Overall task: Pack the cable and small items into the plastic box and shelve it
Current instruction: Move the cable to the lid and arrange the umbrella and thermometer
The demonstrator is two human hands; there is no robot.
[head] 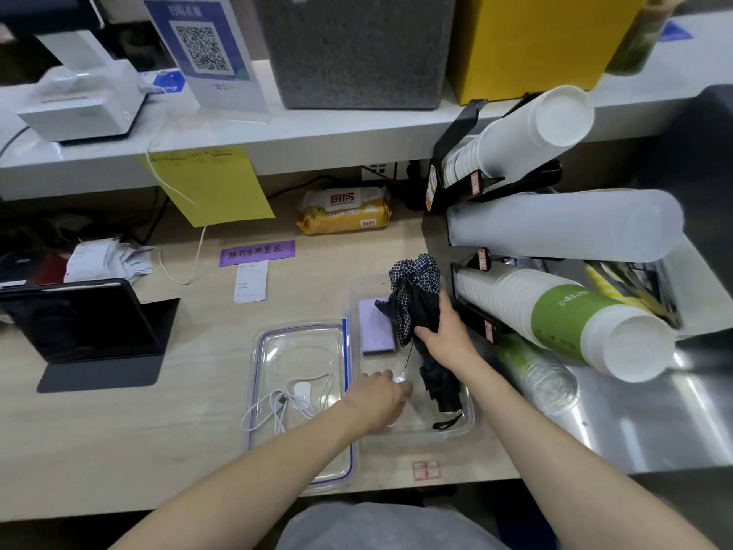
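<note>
A clear plastic box [468, 422] sits on the wooden counter near its front edge. Inside lie a purple case [376, 327] and a black folded umbrella [436, 375] with a checked edge. My right hand [444, 335] grips the umbrella's middle. My left hand [382, 394] reaches into the box beside the umbrella's metal tip, fingers curled; what it holds is hidden. Left of the box lies the clear lid [277, 351] with a blue rim, upturned, and a coiled white cable [285, 402] with a round white puck rests on it.
A black tablet [83, 323] on a stand is at the left. A cup dispenser rack [555, 232] with stacked cups juts in at the right. A yellow wipes pack [343, 210], a purple label and a receipt lie further back, under a white shelf [317, 136].
</note>
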